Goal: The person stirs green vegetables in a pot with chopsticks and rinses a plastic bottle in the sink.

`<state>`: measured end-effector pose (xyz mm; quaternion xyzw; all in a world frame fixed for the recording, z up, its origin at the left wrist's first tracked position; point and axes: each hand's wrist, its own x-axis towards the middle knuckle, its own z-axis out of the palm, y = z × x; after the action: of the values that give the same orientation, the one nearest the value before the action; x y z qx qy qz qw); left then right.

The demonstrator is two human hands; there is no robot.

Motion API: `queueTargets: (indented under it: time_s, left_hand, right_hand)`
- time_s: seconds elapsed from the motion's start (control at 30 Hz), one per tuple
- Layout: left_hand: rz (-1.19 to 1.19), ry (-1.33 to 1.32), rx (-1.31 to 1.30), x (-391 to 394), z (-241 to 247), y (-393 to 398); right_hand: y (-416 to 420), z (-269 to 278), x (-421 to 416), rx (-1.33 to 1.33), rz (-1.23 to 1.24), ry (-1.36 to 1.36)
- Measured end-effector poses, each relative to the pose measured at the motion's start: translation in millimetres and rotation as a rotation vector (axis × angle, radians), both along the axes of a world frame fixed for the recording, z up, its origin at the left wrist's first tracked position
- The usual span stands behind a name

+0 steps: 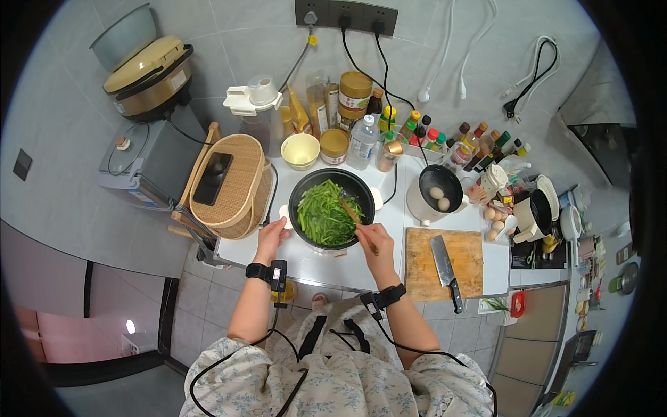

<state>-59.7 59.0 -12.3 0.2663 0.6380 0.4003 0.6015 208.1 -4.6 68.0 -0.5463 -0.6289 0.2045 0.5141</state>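
Chopped green vegetables [325,211] fill much of a round black electric pot [295,195] on the white counter. My right hand [376,245] grips a wooden utensil [352,209] at the pot's right front edge; its far end is among the greens. At the pot's left side, my left hand [272,237] has its fingers at the white side handle [284,216]; whether they grip it I cannot tell. Black straps with small devices are round both wrists. To the right, a cleaver [444,263] lies on a wooden cutting board [417,260].
Left of the pot stands a lidded woven basket [245,156] with a phone [213,179] on it. Behind are a pale yellow bowl [300,151], jars and bottles. A second pot [423,200] holding eggs [443,204] stands behind the board. Cables [394,182] hang down to the counter.
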Motion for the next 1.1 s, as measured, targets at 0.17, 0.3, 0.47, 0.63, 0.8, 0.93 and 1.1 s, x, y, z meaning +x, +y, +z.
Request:
queueTargets:
  time_s: [0.17, 0.3, 0.47, 0.63, 0.8, 0.93, 1.1]
  left_hand:
    - [-0.002, 0.019, 0.013, -5.2, -2.3, -2.7]
    - [-0.01, 0.033, -0.001, -0.8, -1.3, 0.5]
    - [-0.033, -0.001, -0.007, -9.0, -9.2, -0.1]
    - [-0.038, -0.019, -0.004, -8.6, -7.9, 1.3]
    - [-0.031, 0.015, -0.013, -6.9, -4.5, 1.5]
    - [0.012, 0.026, -0.001, -5.7, -1.3, -2.4]
    - [-0.007, 0.003, 0.008, -2.5, -7.2, 2.1]
  right_hand:
    - [19.1, 11.3, -7.2, 0.09, -0.045, 0.081]
    - [41.9, 5.6, -5.2, 0.035, 0.065, 0.145]
    - [41.9, 16.2, -3.7, -0.051, 0.118, 0.061]
    - [48.7, 19.0, -22.3, 0.029, 0.329, 0.014]
    - [38.0, 33.6, 3.0, -0.095, 0.226, 0.083]
    - [21.6, 65.2, 5.3, -0.35, 0.247, 0.361]
    - [32.1, 34.4, -1.0, -0.417, 0.261, 0.414]
